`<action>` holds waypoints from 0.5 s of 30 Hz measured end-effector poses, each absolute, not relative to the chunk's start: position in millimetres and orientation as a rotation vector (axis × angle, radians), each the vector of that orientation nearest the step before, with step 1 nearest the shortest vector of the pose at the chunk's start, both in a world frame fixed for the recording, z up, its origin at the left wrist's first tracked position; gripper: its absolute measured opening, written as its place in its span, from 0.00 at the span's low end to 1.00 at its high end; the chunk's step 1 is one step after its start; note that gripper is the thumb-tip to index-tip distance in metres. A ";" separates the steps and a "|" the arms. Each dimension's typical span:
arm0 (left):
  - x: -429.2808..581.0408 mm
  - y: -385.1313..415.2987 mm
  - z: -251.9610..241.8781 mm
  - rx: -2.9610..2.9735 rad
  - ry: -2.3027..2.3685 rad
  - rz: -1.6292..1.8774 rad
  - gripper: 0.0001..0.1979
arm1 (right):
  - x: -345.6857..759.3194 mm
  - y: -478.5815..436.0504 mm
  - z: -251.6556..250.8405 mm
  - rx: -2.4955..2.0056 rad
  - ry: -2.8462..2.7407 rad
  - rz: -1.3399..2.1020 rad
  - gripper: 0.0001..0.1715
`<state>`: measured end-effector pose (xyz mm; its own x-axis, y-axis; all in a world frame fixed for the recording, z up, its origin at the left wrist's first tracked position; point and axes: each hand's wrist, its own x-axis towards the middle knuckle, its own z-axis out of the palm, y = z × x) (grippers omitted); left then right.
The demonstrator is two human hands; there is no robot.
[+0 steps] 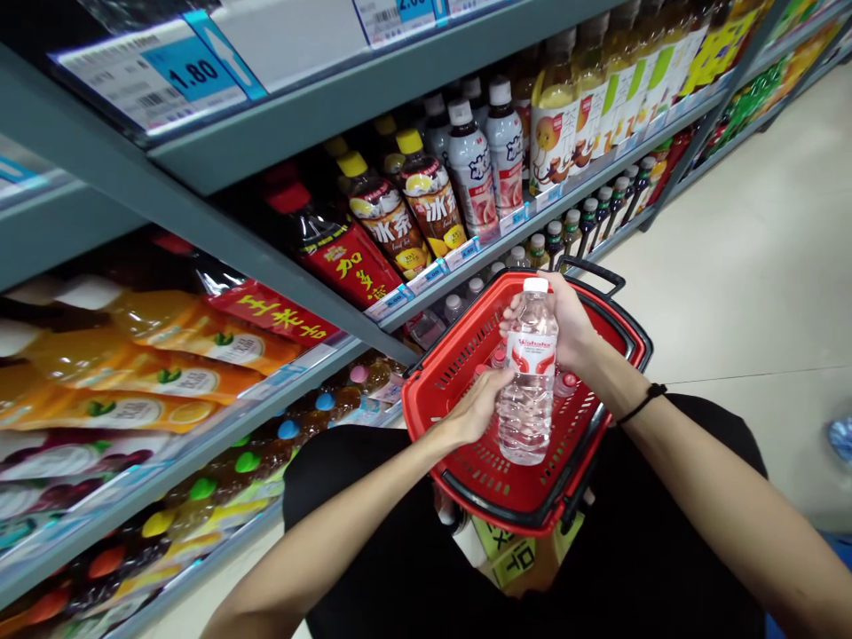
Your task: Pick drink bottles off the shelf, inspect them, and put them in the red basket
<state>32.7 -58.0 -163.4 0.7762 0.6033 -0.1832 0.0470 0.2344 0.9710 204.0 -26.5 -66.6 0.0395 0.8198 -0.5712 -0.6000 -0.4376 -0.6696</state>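
A clear plastic water bottle with a white cap and a red-and-white label is held upright over a red shopping basket. My left hand grips it from the left, thumb against its side and the other fingers partly hidden behind it. From the right, my right hand wraps round its upper part, with fingertips showing past the far side. Inside the basket, partly covered by my hands and the bottle, lie a few clear bottles with reddish caps.
Drink shelves run along the left, with iced tea bottles, orange juice bottles and a grey shelf upright close to the basket. The basket's black handle folds outward. Pale floor tiles extend to the right. My knees flank the basket.
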 end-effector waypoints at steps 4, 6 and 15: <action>33.2 -62.3 -173.5 1.117 0.553 0.462 0.31 | 207.7 -23.2 -75.5 -1.157 -0.230 1.645 0.24; 32.0 -63.3 -173.7 1.113 0.568 0.447 0.31 | 208.1 -22.5 -78.0 -1.154 -0.252 1.633 0.24; 36.7 -49.0 -165.9 1.248 0.475 0.529 0.30 | 192.1 -28.2 -71.2 -1.313 -0.655 1.393 0.26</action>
